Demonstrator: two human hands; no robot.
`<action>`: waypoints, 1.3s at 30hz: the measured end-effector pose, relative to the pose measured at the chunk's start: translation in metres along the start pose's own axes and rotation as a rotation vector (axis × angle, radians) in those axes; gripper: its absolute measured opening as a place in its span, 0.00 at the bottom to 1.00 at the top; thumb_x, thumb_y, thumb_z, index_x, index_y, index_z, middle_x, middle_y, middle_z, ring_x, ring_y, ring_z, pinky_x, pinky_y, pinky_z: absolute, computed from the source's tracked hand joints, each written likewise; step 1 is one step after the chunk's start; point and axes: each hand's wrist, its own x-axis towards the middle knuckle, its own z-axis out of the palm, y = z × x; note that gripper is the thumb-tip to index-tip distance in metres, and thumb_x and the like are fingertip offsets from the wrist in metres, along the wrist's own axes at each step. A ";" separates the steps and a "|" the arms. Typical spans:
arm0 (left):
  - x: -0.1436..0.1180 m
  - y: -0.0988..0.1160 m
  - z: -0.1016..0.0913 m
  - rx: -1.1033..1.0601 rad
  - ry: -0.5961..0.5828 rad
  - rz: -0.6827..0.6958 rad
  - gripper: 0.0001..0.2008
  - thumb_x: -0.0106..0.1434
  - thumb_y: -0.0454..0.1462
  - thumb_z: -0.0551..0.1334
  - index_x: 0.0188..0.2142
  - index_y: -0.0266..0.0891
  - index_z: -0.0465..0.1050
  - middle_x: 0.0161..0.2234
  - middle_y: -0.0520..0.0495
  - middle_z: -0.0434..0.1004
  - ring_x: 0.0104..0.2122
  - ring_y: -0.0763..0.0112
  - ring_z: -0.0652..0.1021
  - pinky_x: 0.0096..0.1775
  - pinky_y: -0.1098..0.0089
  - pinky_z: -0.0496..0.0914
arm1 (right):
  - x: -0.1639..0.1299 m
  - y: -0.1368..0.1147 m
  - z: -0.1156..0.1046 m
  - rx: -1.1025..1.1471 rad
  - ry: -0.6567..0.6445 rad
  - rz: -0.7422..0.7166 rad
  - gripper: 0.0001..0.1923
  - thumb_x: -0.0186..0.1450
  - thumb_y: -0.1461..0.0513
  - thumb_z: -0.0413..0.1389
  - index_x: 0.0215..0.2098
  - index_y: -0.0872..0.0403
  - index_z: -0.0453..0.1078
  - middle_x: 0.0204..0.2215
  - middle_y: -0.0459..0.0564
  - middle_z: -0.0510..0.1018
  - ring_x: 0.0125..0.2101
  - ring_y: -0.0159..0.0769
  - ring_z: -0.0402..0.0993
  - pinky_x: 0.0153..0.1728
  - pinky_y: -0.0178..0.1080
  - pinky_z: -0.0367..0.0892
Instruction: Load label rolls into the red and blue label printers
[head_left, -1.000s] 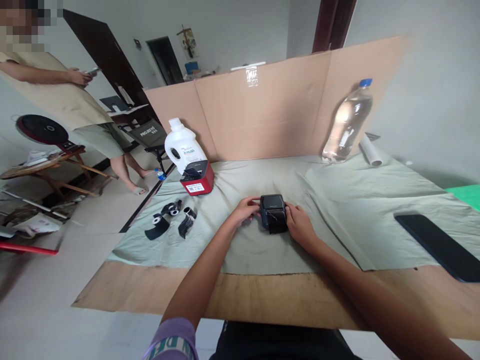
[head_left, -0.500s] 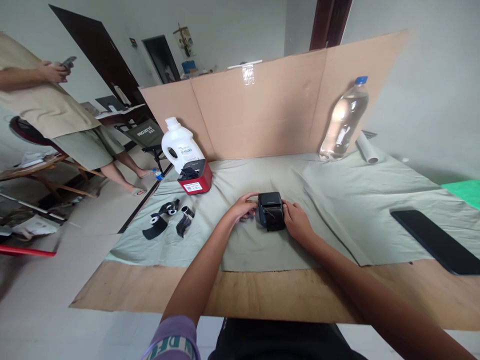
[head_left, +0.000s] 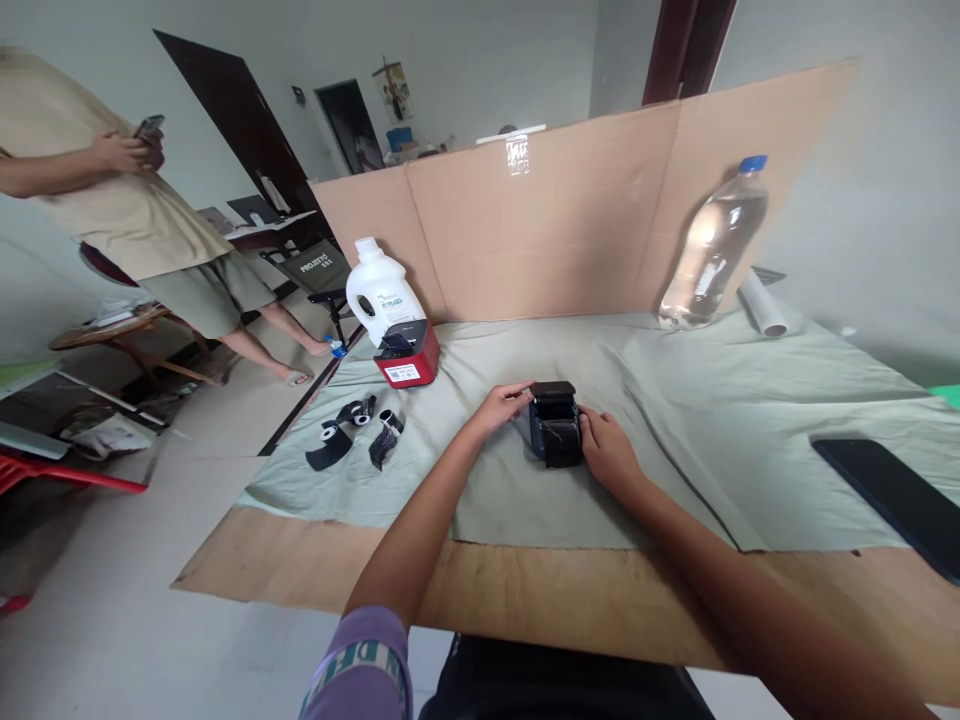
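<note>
A small black box-shaped printer [head_left: 556,430] sits on the pale green cloth [head_left: 675,420] near the middle of the table. My left hand [head_left: 501,407] grips its left side, fingers curled over the top edge. Against its right side rests my right hand [head_left: 607,450], holding it. To the left lie several black ribbon rolls [head_left: 354,436], partly unrolled, out of reach of both hands.
A red label printer [head_left: 407,356] and a white jug [head_left: 382,296] stand at the back left. A water bottle [head_left: 712,245] and paper roll [head_left: 763,304] stand at the back right before a cardboard screen [head_left: 570,220]. A dark phone [head_left: 896,495] lies right. A person [head_left: 127,210] stands left.
My hands stay on the black printer; the left fingers have shifted onto its top edge. The camera has swung slightly, and the standing person still holds a phone.
</note>
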 end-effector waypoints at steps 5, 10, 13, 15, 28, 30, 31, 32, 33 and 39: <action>0.033 -0.003 0.003 0.170 0.176 -0.015 0.25 0.62 0.54 0.61 0.24 0.33 0.78 0.18 0.53 0.66 0.17 0.78 0.62 0.24 0.74 0.58 | 0.000 -0.001 -0.001 -0.010 -0.006 -0.007 0.27 0.75 0.57 0.37 0.61 0.59 0.69 0.35 0.58 0.77 0.40 0.44 0.72 0.44 0.41 0.64; 0.027 0.013 0.000 0.304 0.316 0.091 0.13 0.61 0.45 0.65 0.36 0.37 0.81 0.25 0.50 0.76 0.26 0.73 0.73 0.32 0.74 0.65 | -0.001 -0.003 -0.003 -0.003 -0.016 -0.013 0.27 0.75 0.57 0.37 0.61 0.60 0.69 0.35 0.59 0.78 0.41 0.45 0.72 0.44 0.42 0.65; 0.019 0.037 0.000 0.666 0.171 0.231 0.10 0.60 0.43 0.66 0.39 0.44 0.83 0.32 0.49 0.81 0.33 0.69 0.77 0.36 0.72 0.67 | -0.001 -0.003 -0.003 0.000 -0.015 -0.019 0.27 0.75 0.57 0.37 0.60 0.60 0.69 0.35 0.59 0.78 0.41 0.45 0.72 0.44 0.41 0.64; 0.019 0.054 0.006 0.921 -0.059 0.193 0.09 0.57 0.42 0.69 0.37 0.48 0.84 0.36 0.49 0.83 0.36 0.65 0.79 0.37 0.71 0.68 | -0.001 -0.003 -0.003 -0.001 -0.012 -0.023 0.27 0.75 0.57 0.37 0.60 0.59 0.70 0.34 0.59 0.77 0.40 0.45 0.72 0.43 0.41 0.64; 0.017 0.081 0.011 0.933 -0.037 0.271 0.15 0.49 0.39 0.69 0.38 0.44 0.83 0.29 0.50 0.79 0.32 0.64 0.77 0.33 0.70 0.65 | 0.001 0.003 0.001 -0.010 -0.002 -0.050 0.26 0.75 0.57 0.38 0.60 0.59 0.69 0.38 0.60 0.80 0.42 0.46 0.72 0.44 0.43 0.64; 0.006 0.076 -0.005 0.681 0.111 0.292 0.15 0.53 0.42 0.67 0.40 0.41 0.82 0.24 0.53 0.75 0.26 0.70 0.74 0.30 0.73 0.63 | 0.001 0.004 0.001 -0.017 -0.001 -0.059 0.26 0.75 0.57 0.38 0.59 0.60 0.69 0.38 0.60 0.80 0.42 0.47 0.72 0.44 0.43 0.64; -0.001 0.072 -0.015 0.569 0.194 0.296 0.16 0.54 0.43 0.66 0.41 0.39 0.80 0.23 0.55 0.73 0.24 0.72 0.72 0.29 0.73 0.62 | 0.001 0.005 0.001 -0.018 -0.002 -0.061 0.26 0.75 0.57 0.38 0.59 0.60 0.70 0.37 0.60 0.80 0.41 0.47 0.72 0.44 0.43 0.64; -0.011 0.067 -0.024 0.481 0.281 0.292 0.16 0.55 0.44 0.66 0.41 0.38 0.79 0.21 0.56 0.72 0.23 0.74 0.71 0.28 0.74 0.61 | 0.001 0.005 0.001 -0.017 -0.002 -0.061 0.26 0.75 0.57 0.38 0.59 0.60 0.70 0.37 0.60 0.80 0.41 0.47 0.72 0.44 0.43 0.64; -0.021 0.060 -0.034 0.422 0.362 0.274 0.16 0.56 0.44 0.65 0.41 0.37 0.78 0.21 0.57 0.71 0.21 0.75 0.70 0.27 0.74 0.61 | 0.001 0.005 0.001 -0.013 -0.002 -0.061 0.26 0.75 0.57 0.38 0.59 0.60 0.69 0.38 0.60 0.80 0.42 0.47 0.72 0.45 0.43 0.64; -0.083 -0.003 -0.081 0.516 0.634 -0.022 0.16 0.61 0.42 0.63 0.45 0.35 0.73 0.21 0.52 0.78 0.22 0.68 0.78 0.31 0.71 0.68 | 0.002 0.004 0.002 -0.001 0.004 -0.066 0.28 0.74 0.56 0.37 0.60 0.61 0.69 0.41 0.62 0.81 0.43 0.48 0.72 0.46 0.45 0.65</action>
